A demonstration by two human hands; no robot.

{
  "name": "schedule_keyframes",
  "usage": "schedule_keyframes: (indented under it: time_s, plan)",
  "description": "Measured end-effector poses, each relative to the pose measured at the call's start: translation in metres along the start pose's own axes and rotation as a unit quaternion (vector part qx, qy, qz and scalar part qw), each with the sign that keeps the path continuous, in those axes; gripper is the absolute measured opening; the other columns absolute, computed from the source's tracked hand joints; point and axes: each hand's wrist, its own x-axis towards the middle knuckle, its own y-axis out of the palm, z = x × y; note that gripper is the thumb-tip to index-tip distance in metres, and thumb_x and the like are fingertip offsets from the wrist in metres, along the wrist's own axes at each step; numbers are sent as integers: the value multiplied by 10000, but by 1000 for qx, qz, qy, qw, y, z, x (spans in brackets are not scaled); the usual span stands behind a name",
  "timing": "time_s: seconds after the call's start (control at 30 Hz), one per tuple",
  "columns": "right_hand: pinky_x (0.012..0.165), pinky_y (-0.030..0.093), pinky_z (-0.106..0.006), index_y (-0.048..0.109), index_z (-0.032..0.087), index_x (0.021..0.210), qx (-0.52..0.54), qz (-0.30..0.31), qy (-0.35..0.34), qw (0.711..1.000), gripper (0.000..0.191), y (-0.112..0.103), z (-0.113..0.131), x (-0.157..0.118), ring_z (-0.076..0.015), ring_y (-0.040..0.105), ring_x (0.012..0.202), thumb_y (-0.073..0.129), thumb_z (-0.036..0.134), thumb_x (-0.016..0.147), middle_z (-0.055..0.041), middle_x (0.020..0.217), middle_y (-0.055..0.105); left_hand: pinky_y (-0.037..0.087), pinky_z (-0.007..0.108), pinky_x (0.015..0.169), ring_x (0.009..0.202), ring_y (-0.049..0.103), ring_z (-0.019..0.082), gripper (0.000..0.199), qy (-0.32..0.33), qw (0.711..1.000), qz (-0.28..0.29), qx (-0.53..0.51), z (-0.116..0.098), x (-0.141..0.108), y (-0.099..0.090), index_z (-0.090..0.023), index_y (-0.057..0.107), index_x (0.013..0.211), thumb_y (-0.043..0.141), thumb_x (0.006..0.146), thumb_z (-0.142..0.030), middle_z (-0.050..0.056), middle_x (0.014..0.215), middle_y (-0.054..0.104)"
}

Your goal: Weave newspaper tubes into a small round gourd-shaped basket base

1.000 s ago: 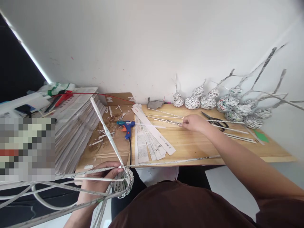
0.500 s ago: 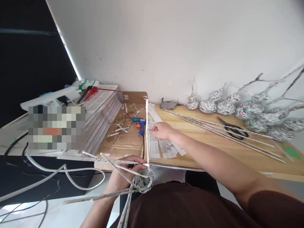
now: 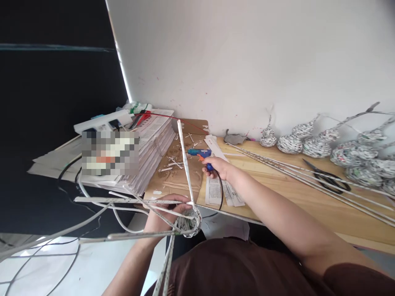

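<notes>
Near the table's front edge, my left hand (image 3: pixel 171 210) grips the rim of a small woven paper basket (image 3: pixel 189 224), from which several long paper rods stick out. One white paper strip (image 3: pixel 185 164) rises upright from the rim beside my fingertips. Farther up, over the table, my right hand (image 3: pixel 214 166) is wrapped round the handle of a blue glue gun (image 3: pixel 200 152). The gun's nozzle points left, and its black cord hangs down over printed paper strips (image 3: pixel 217 193).
Black scissors (image 3: pixel 330 181) and long paper rods (image 3: pixel 277 164) lie on the wooden table at right. Woven gourd shapes (image 3: pixel 316 146) line the wall. Paper scraps (image 3: pixel 174 163) cover the cardboard; a tall paper stack (image 3: pixel 154 152) stands left, with cables hanging below.
My right hand has left the upright paper strip and taken hold of the glue gun. The strip now leans left. The camera view has turned left.
</notes>
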Motion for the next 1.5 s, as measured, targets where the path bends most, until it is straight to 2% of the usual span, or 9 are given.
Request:
schedule_keyframes:
  time_s: [0.23,0.3,0.37,0.5,0.7,0.8,0.9,1.03,1.5]
  plan:
    - [394,287,-151,514,216,913,73,53,-89,992,234,-10,-3,-59,-62,515,470,701,257,778,60,674,575,606,296,646,687,735,220,161,6,999,-49,1,-5,16,-12,-177,769,728,810,663,-318,60,735,774]
    - [389,245,-155,563,204,956,116,125,-80,982,273,-15,-6,-74,-50,450,457,713,374,804,49,679,555,602,290,615,660,730,215,165,-2,999,-51,-15,-9,20,-14,-175,765,725,811,653,-317,58,722,773]
    - [384,236,-173,574,198,895,128,129,-79,980,353,-18,-10,-89,-56,411,445,689,522,815,43,648,534,599,283,602,654,728,211,163,-6,998,-56,-24,-14,24,-16,-175,761,720,811,644,-310,57,726,775]
    - [433,323,-199,573,222,865,83,68,-168,980,333,-19,-19,-120,-99,480,520,741,501,794,40,632,527,599,287,629,684,727,216,188,4,998,-55,-11,-22,27,-19,-169,758,714,823,634,-325,62,736,773]
    - [453,326,-252,681,211,881,-75,136,-175,972,290,-17,-29,-156,-113,416,511,648,500,882,12,597,507,570,267,595,652,712,197,248,9,999,-48,-7,-16,27,-16,-159,767,766,828,649,-369,60,721,763]
    - [515,403,-260,709,249,1022,-165,93,-227,955,274,-17,-30,-164,-125,470,559,612,481,915,9,648,552,566,258,598,651,710,187,254,14,999,-45,-6,-12,27,-14,-156,771,777,821,669,-381,61,731,763]
    - [704,519,-301,686,294,1157,-217,58,-268,937,287,-16,-29,-171,-174,610,758,604,446,928,-14,827,667,567,253,618,676,714,185,242,29,998,-47,-4,-11,28,-15,-153,772,782,826,673,-362,65,748,765]
    - [963,510,-405,640,317,1273,-240,47,-297,923,360,-12,-28,-174,-244,637,1031,596,426,933,-35,1094,709,567,236,611,671,714,170,194,34,998,-41,-21,-17,28,-15,-154,769,781,826,679,-309,58,754,767]
    - [890,546,-415,665,349,1219,-335,7,-321,886,289,-12,-36,-176,-259,668,993,588,358,941,-11,1089,728,602,262,672,709,733,188,169,47,998,-37,20,-21,23,-14,-159,775,800,788,731,-313,65,781,778]
